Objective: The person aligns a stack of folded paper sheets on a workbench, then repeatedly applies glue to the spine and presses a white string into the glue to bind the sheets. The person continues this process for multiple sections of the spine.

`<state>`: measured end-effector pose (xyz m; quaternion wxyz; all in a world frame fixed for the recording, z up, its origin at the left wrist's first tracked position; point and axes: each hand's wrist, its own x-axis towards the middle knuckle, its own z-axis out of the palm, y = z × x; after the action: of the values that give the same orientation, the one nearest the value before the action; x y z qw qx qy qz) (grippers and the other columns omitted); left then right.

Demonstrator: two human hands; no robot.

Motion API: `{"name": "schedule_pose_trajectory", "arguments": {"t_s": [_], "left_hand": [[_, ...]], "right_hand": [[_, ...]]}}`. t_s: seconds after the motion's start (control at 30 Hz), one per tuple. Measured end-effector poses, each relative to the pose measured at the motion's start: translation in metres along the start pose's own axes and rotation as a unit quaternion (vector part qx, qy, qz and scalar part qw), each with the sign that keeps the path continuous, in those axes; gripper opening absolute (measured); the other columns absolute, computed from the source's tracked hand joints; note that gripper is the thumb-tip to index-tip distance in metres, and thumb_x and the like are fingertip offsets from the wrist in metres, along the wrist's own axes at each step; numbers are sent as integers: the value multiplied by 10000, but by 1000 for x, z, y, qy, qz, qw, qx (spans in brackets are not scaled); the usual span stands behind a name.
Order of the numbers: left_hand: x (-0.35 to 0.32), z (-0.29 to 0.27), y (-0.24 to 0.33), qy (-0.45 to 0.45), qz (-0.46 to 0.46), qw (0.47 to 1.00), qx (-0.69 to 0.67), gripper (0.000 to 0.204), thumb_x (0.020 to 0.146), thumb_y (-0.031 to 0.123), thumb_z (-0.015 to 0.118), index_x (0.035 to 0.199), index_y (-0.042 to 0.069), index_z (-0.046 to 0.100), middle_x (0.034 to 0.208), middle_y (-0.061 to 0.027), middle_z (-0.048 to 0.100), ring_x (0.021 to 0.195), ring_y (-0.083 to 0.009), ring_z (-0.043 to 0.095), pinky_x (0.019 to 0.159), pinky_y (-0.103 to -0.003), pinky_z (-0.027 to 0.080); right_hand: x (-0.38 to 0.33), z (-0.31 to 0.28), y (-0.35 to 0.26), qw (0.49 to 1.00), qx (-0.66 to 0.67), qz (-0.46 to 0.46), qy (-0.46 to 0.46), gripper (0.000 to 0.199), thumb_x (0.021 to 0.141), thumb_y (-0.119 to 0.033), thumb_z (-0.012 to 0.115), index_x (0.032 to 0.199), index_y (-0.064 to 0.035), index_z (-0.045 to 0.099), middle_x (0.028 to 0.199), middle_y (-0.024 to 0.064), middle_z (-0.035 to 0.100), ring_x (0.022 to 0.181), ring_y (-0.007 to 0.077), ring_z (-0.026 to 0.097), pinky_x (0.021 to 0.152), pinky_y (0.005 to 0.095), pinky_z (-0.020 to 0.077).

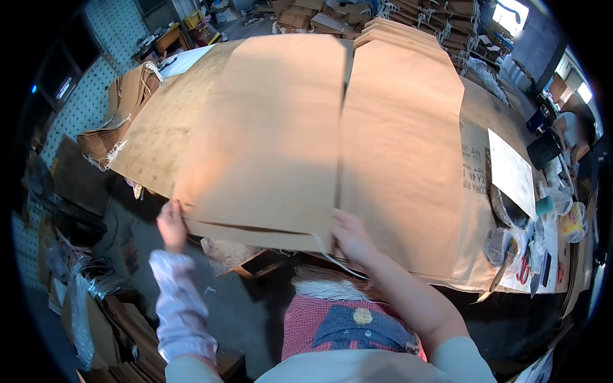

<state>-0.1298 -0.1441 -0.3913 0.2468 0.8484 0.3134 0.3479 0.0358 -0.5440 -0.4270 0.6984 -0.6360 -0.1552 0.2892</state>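
Observation:
A large brown kraft paper bag (274, 127) lies across the middle of the table, its near end reaching over the front edge. My left hand (171, 225) pinches its near left corner. At the near right corner, the fingers of my right hand (351, 237) are closed on the same bag. The near end gapes a little, showing a dark slit between its layers. A white cord (338, 263) hangs from that end beside my right hand. Directly right of this bag is a stack of similar brown paper bags (402, 153), fanned at the far end.
Tied bundles of brown paper (121, 118) rest at the table's left edge. On the right are a white sheet (513, 172), red-handled scissors (523, 271) and plastic bags (559, 198). Another person (575, 131) is at the far right. Piled cardboard (319, 16) stands behind the wooden table (159, 131).

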Motion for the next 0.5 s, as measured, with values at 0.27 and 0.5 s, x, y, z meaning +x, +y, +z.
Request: {"name": "schedule_pose_trajectory", "arguments": {"t_s": [0.27, 0.5], "left_hand": [[116, -23, -176, -24, -48, 972, 228, 350, 843, 359, 625, 901, 16, 661, 751, -156, 647, 676, -309, 626, 634, -415, 494], [-9, 25, 38, 50, 179, 977, 103, 231, 860, 148, 630, 1046, 11, 626, 924, -146, 642, 895, -319, 600, 802, -394, 473]], "right_hand": [[24, 112, -31, 985, 116, 120, -28, 568, 895, -145, 568, 1380, -3, 308, 868, 63, 606, 616, 116, 549, 547, 235, 466], [-127, -72, -74, 912, -251, 8, -323, 270, 853, -257, 641, 1005, -35, 659, 795, 124, 641, 764, 224, 610, 711, 363, 494]]}}
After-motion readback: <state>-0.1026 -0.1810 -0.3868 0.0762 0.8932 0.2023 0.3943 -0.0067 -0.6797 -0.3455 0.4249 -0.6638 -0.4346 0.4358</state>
